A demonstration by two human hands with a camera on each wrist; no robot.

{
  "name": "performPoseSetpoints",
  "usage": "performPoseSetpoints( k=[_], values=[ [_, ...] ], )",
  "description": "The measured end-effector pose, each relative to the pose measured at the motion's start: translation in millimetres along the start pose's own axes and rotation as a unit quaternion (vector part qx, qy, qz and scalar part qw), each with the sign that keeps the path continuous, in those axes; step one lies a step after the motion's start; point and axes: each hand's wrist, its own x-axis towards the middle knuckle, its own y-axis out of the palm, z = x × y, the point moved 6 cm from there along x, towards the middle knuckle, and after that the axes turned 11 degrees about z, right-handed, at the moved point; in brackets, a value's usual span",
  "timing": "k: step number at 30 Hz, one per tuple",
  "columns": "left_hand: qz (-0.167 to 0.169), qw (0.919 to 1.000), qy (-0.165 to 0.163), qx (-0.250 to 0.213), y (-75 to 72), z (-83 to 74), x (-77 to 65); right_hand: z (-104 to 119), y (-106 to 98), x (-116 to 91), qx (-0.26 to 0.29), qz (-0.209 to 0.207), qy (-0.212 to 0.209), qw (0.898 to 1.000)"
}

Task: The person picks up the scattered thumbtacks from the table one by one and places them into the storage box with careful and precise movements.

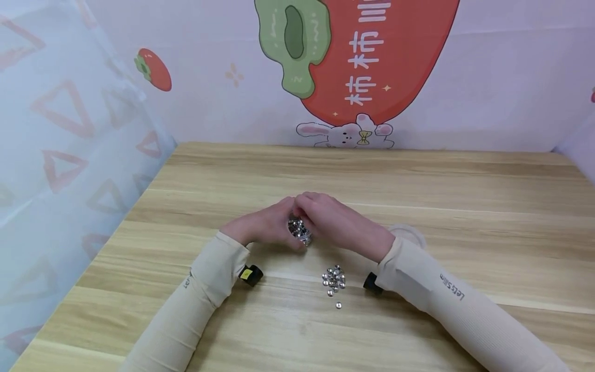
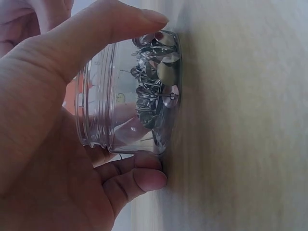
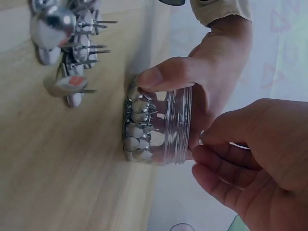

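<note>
My left hand (image 1: pixel 271 225) grips a small clear jar (image 2: pixel 103 96) around its side, thumb on one side and fingers on the other. The jar stands upright on the table, its threaded mouth uncovered, with silver thumbtacks (image 3: pixel 137 127) heaped inside. Over the mouth is my right hand (image 1: pixel 337 222), thumb and fingertips drawn together in a pinch. A small glint of a thumbtack (image 3: pixel 201 138) shows between those fingertips in the right wrist view; the rest of it is hidden. Nearer to me lies a loose pile of thumbtacks (image 1: pixel 333 278) on the wood.
A round clear lid (image 1: pixel 409 233) lies beyond my right wrist, partly covered by the sleeve. One thumbtack (image 1: pixel 338 305) sits apart, in front of the pile. Black wrist cameras (image 1: pixel 251 275) hang under both sleeves. Printed cloth (image 1: pixel 218 103) rises along the table's back edge.
</note>
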Motion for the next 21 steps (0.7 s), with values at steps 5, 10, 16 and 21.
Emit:
performPoseSetpoints(
  k=[5, 10, 16, 21],
  values=[
    [-0.006, 0.9989, -0.045, 0.003, 0.4, 3.2, -0.3, -2.2, -4.3, -3.9, -0.058, -0.001, 0.023, 0.998],
    [-0.008, 0.9960, -0.087, 0.016, -0.5, 7.6, -1.3, -3.7, -8.8, -5.8, -0.083, 0.017, 0.049, 0.995],
    [-0.004, 0.9976, -0.069, 0.008, -0.3, 6.5, -0.6, -2.1, -7.2, -6.7, -0.086, 0.027, 0.040, 0.995],
    [0.001, 0.9989, -0.047, 0.002, 0.0, 4.3, 0.6, -1.2, -5.5, -8.5, -0.083, 0.031, 0.040, 0.995]
  ],
)
